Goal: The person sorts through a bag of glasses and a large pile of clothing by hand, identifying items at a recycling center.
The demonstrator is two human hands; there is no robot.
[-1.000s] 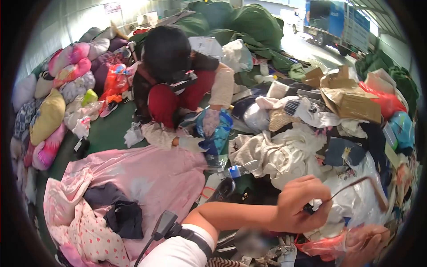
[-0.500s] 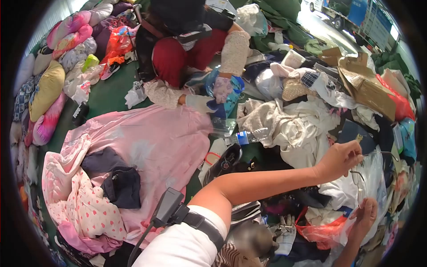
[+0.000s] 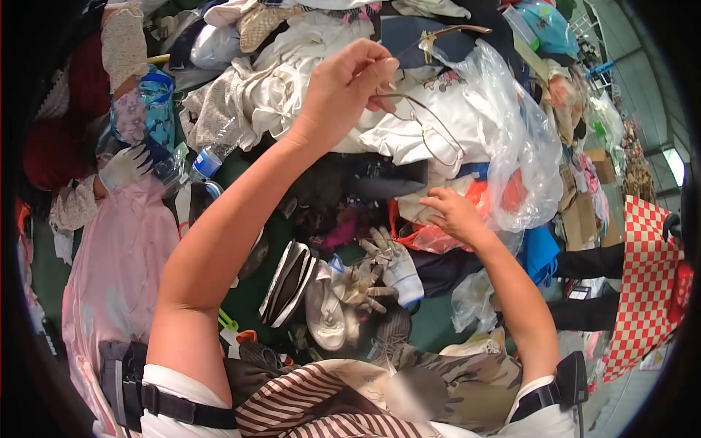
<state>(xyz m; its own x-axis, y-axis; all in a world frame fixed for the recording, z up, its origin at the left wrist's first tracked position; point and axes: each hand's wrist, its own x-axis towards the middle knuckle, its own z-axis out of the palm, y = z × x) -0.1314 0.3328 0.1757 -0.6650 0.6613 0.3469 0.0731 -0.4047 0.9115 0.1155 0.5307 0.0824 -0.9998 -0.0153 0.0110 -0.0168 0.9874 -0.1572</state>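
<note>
My left hand [image 3: 350,84] pinches a pair of thin-framed eyeglasses [image 3: 426,125] between thumb and fingers. The temples are unfolded, and one points off to the upper right. The lenses hang at a slant over a white cloth [image 3: 398,135]. Below the glasses, my right hand [image 3: 456,217] is apart from them, its fingers spread and nothing seen in them. Close to that hand lie a red plastic bag [image 3: 478,197] and a large clear plastic bag [image 3: 537,171].
Nearer me are work gloves [image 3: 394,266], a light shoe [image 3: 325,314] and a striped cloth [image 3: 299,398]. A water bottle [image 3: 208,159] lies beside a pink sheet [image 3: 109,270]. At the left another person's gloved hand [image 3: 128,168] shows. A red-checked cloth [image 3: 635,292] hangs at the right.
My view has swung to the right. The right hand, earlier at the lower end of the glasses, is now clear of them with spread fingers. The left hand still holds the glasses.
</note>
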